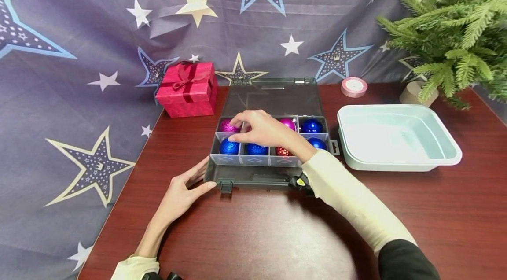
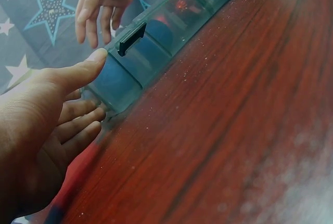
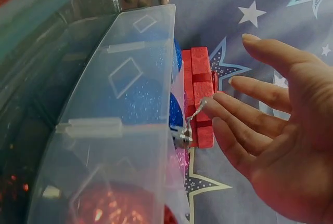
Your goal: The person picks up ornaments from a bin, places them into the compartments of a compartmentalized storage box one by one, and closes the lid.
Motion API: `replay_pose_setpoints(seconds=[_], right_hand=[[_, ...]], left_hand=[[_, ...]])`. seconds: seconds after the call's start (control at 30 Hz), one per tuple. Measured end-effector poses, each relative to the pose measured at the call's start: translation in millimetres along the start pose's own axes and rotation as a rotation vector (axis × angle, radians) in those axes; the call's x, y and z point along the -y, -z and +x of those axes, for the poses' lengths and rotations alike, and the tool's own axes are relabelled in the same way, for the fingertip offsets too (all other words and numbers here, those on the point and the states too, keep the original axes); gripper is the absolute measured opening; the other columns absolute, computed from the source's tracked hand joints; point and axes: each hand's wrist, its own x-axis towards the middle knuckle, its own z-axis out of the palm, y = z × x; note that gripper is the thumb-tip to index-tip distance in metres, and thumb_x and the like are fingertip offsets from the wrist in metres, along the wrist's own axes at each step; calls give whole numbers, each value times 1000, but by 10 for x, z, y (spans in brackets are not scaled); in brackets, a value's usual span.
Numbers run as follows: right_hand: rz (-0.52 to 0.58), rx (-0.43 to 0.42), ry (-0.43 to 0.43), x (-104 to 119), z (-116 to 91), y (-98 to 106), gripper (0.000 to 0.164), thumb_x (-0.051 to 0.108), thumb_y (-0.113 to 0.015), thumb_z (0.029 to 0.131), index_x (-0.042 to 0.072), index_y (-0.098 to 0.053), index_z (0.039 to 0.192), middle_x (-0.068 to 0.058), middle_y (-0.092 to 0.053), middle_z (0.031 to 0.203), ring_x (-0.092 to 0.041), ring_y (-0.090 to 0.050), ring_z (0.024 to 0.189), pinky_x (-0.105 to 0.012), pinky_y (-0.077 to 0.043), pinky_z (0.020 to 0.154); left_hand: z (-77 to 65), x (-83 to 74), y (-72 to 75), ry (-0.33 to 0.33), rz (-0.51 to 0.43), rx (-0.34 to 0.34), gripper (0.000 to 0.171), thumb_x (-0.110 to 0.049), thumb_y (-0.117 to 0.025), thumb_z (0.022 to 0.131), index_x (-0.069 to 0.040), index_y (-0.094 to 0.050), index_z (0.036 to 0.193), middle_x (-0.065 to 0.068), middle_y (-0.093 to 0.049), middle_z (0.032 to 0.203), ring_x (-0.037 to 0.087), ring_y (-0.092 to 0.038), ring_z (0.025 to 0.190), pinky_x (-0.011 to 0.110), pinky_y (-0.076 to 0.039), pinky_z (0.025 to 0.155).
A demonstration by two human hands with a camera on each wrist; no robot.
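Observation:
A dark translucent plastic case [image 1: 273, 99] lies with its lid back on the table. Its pale divided insert [image 1: 253, 160] holds several baubles. On the left are a pink glitter bauble [image 1: 229, 125] and a blue glitter bauble [image 1: 229, 146]; a red bauble [image 1: 283, 151] sits near the middle. Over these left compartments hovers my right hand [image 1: 261, 128], fingers loosely bent and holding nothing, hiding part of the back row. My left hand [image 1: 180, 192] touches the case's front left corner, thumb at the front rim and fingers extended along the side.
A pale green basin [image 1: 396, 163] stands right of the case. Behind it are a pink ribbon roll [image 1: 354, 87] and a small artificial tree [image 1: 459, 38]. At the back left sits a red gift box [image 1: 188, 90]. A starry cloth [image 1: 103, 51] hangs behind the table.

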Motion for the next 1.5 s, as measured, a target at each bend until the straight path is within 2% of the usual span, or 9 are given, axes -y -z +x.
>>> replay_pose_setpoints(seconds=[0.33,0.53,0.77,1.0,1.13,1.2,1.37,1.5], right_hand=[[21,5,-13,-101,-162,108,45,32,-75,97,1,-70,128,-11,-73,119,-18,-69,101,-33,-58,91],[45,-44,-15,-177,-310,196,40,29,-75,98,2,-71,127,-9,-73,116,-19,-70,101,-36,-58,92],[60,-140,-53,-292,-506,420,32,23,-74,99,2,-72,123,-10,-74,112,-23,-70,97,-40,-58,89],[39,-256,-160,-412,-719,694,31,27,-74,98,6,-73,122,-9,-74,114,-24,-70,99,-43,-57,93],[19,-306,-223,-521,-829,814,34,27,-74,98,4,-73,122,-12,-74,115,-26,-71,101,-45,-56,94],[13,-320,-253,-578,-874,864,36,27,-73,98,2,-72,124,-14,-74,116,-28,-70,102,-46,-55,95],[12,-353,-323,-681,-970,956,44,32,-70,100,-2,-69,127,-18,-72,116,-30,-67,100,-43,-54,91],[99,-377,-377,-711,-1003,1002,50,37,-63,104,-4,-64,133,-22,-71,114,-34,-68,100,-39,-57,86]], left_hand=[[19,-16,-24,7,7,6,65,-12,-79,94,-19,-53,153,9,-65,138,24,-63,125,19,-49,101],[22,-15,-31,6,2,4,66,-12,-80,93,-20,-54,153,9,-65,138,23,-63,126,20,-49,102],[20,-36,-11,-5,15,4,66,-11,-79,93,-19,-53,153,10,-64,140,23,-62,127,20,-49,103],[23,-44,28,13,36,14,66,-14,-80,93,-19,-53,153,8,-64,140,20,-62,126,19,-49,101],[48,-48,52,14,22,15,59,-12,-77,96,-14,-55,151,11,-63,140,19,-62,126,21,-50,101],[70,-54,70,18,43,10,54,-13,-74,98,-11,-57,150,13,-64,138,17,-63,124,19,-50,99],[184,-87,144,35,106,3,43,-19,-63,106,-6,-59,147,13,-68,132,7,-64,119,13,-47,98],[350,-126,218,3,83,22,40,-18,-52,111,-1,-56,147,17,-69,130,16,-69,115,19,-51,99]])
